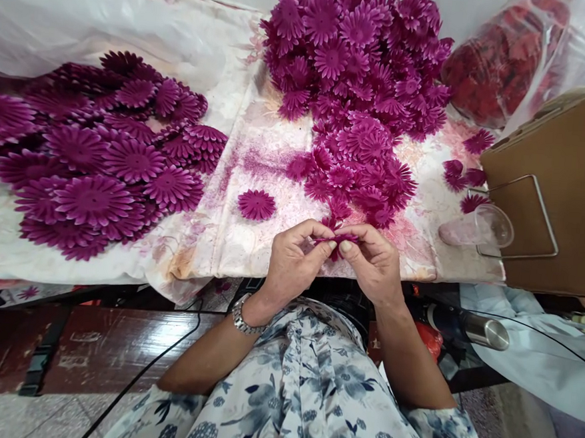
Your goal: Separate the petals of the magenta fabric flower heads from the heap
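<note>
Both hands meet at the table's front edge over a purple fabric flower piece. My left hand pinches its left side between thumb and fingers. On the other side, my right hand grips it the same way. The fingertips cover much of the piece. Just beyond them spreads a loose heap of purple flowers, joining a taller pile behind. One flat purple flower layer lies alone to the left of my hands. Stacked flower layers fill the left side of the table.
A clear plastic cup lies on its side by a bent metal wire frame and a cardboard box at right. Behind them sits a plastic bag of red petals. A steel-capped flask lies below the table edge.
</note>
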`<state>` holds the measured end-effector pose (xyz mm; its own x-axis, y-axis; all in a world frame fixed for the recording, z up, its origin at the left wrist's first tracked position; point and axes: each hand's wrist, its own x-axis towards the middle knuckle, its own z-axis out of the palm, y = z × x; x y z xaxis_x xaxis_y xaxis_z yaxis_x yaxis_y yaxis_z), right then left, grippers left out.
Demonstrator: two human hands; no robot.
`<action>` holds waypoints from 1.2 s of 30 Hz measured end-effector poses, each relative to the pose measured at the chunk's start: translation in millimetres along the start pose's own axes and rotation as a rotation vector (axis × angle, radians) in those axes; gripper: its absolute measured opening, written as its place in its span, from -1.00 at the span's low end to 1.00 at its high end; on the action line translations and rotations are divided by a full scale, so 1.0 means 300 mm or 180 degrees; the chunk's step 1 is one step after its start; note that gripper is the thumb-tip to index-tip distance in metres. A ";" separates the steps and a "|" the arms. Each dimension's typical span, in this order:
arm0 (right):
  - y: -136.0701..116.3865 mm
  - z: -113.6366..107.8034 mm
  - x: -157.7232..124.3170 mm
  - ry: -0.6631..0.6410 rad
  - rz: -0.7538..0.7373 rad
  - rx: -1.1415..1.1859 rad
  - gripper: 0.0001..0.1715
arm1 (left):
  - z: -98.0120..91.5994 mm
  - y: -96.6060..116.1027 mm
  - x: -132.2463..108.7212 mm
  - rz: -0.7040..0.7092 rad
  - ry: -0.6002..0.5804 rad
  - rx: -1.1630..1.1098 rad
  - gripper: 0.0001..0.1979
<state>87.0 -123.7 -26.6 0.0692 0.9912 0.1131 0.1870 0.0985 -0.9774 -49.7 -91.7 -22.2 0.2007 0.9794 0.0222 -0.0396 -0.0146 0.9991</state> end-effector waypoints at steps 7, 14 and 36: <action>0.000 0.001 0.002 0.0334 -0.0142 -0.0401 -0.89 | -0.012 -0.026 -0.012 0.0111 -0.0105 -0.0176 -0.92; 0.012 0.006 -0.005 0.0524 -0.0231 -0.0665 -0.82 | -0.023 -0.036 -0.021 0.0768 0.0599 0.0122 -0.91; 0.046 0.007 0.003 0.0111 -0.0268 0.0957 -0.79 | -0.006 -0.036 0.003 -0.0542 -0.0089 -0.1517 -0.80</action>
<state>87.5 -121.4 -40.5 0.1003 0.9753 0.1970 -0.1045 0.2072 -0.9727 -50.9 -90.3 -33.2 0.2692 0.9540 -0.1320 -0.4452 0.2448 0.8613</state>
